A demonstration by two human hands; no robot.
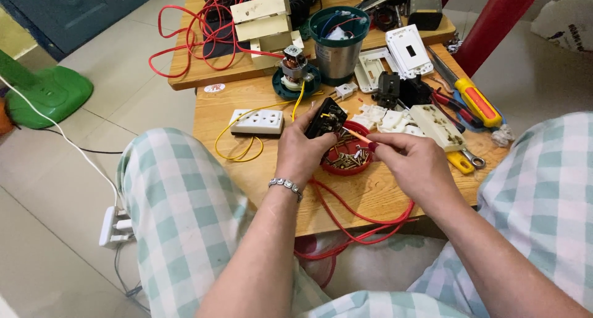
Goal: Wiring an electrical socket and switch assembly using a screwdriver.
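Observation:
My left hand (301, 152) grips a small black electrical part (325, 117) above a red round lid full of brass screws (347, 157). A yellow wire (238, 146) runs from the black part down across the wooden table (259, 182). My right hand (415, 163) pinches a thin orange-handled tool (358, 135) with its tip pointing at the black part. Both hands hover over the low table between my knees in green-checked trousers.
A white wall socket (257, 122) lies left of my hand. White plastic socket parts (395, 119), an orange-yellow screwdriver (475, 100), pliers, a steel canister (338, 45), a small motor (294, 67) and red cable (364, 216) crowd the table. A green fan base (46, 95) and white plug strip (114, 226) sit on the floor.

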